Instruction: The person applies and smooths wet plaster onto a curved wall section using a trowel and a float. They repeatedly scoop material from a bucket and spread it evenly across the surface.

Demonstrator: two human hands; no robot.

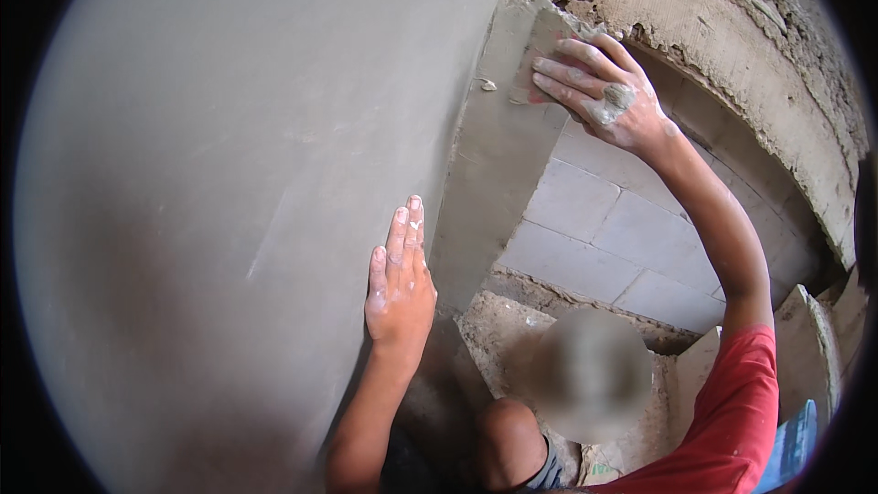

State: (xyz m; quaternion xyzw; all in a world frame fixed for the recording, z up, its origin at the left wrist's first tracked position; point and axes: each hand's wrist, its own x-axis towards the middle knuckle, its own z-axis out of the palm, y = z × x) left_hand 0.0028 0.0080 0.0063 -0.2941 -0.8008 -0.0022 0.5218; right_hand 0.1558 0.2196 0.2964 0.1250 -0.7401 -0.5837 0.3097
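My left hand (pixel 401 284) lies with its fingers stretched out against the smooth grey plastered wall (pixel 247 128), near its right edge. Whitish smears of plaster mark its fingers. Higher up and to the right, my right hand (pixel 608 96) presses a thin, flat scraper plate (pixel 541 59) with reddish marks onto the narrow plastered return (pixel 498 155) beside the wall. The plate is partly hidden under the fingers. A lump of wet plaster (pixel 618 95) clings to the back of that hand. A small blob of plaster (pixel 487 84) sticks out at the corner edge.
Pale blockwork (pixel 631 229) fills the recess right of the return. Above it curves a rough concrete beam (pixel 713 18). Dusty boards (pixel 809 348) lean at the lower right, near a blue object (pixel 794 444). My bent knee (pixel 512 439) is below; a blurred round patch hides part of the floor.
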